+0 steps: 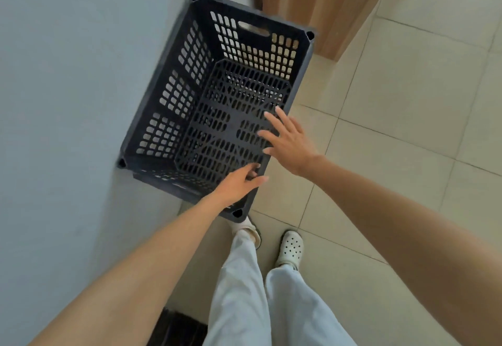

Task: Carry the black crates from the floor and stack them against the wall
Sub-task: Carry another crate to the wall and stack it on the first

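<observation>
the right hand [289, 144] has its fingers [274, 124] spread wide and straight, gripping nothing; the fingertips hang over the near right corner of the black crate [190, 95], above its perforated floor, and whether they touch the rim is hard to tell. the left hand [239, 185] reaches in lower down, its fingers [254, 174] loosely extended and partly curled at the crate's near rim, open rather than clamped on it; contact with the plastic looks likely but cannot be confirmed. both forearms are bare and stretch forward from the bottom of the view.

the black crate is an open-topped, slotted plastic one with a handle cut-out [254, 29] in its far wall. its long left side runs right along the pale blue wall [62, 101], and its top sits well above the tiled floor [394, 128]. a second rim edge shows just beneath its near end, so it seems to rest on another crate, though that one is mostly hidden.

beyond the crate's far right corner stands a wooden panel [328, 6]. below the hands are light trousers [260, 291] and a white perforated clog [290, 248] on the tiles. a dark slatted thing [179, 329] sits at the bottom edge by the wall, too cropped to name.
</observation>
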